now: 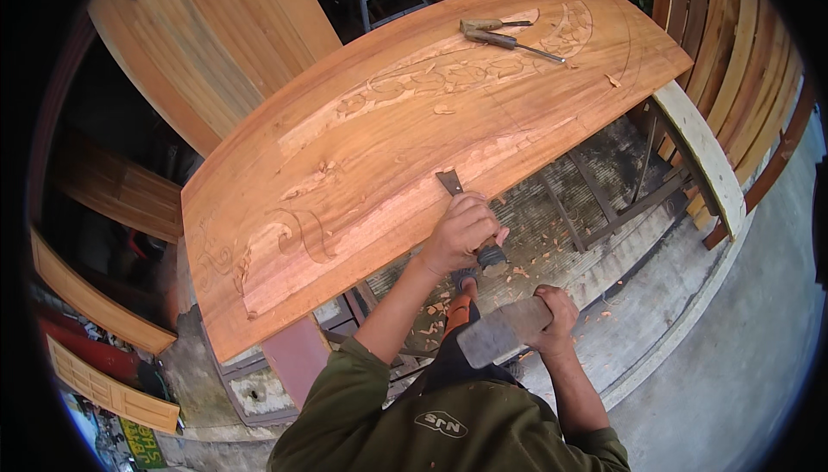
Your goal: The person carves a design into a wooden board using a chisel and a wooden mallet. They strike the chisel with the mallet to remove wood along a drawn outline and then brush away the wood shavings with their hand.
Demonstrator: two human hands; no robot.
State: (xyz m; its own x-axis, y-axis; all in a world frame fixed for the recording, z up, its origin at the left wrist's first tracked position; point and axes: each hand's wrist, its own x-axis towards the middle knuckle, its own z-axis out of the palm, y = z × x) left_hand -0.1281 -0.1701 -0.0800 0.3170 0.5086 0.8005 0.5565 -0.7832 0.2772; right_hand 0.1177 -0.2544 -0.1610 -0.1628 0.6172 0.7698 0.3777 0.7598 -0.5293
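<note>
On the broad wooden panel [250, 161], which lies across a metal frame [604, 187], work is judged part complete. At the left, ground around a leaf-like curl [310, 232] is cut to paler wood. A pale cut-back strip [414, 189] follows the near edge. Beyond it, a scroll band [440, 75] shows outlined shapes, their surfaces apparently lacking final rounding. The left hand [470, 226] is wrapped firmly round a chisel [448, 182], whose blade appears to rest on the strip. The right hand [559, 312] is closed on one end of a grey block mallet [496, 334], clear of the panel and apart from the chisel. Toward the right end, plain wood with thin curved lines appears largely uncut.

Surface: smooth brown wood, with a few chips and two handled tools [498, 34] near the far edge. Room: a large plank panel [207, 32] leans at left; shavings [517, 272] litter the ground below; wooden slats [742, 58] stand at right above a grey concrete floor [742, 342].
</note>
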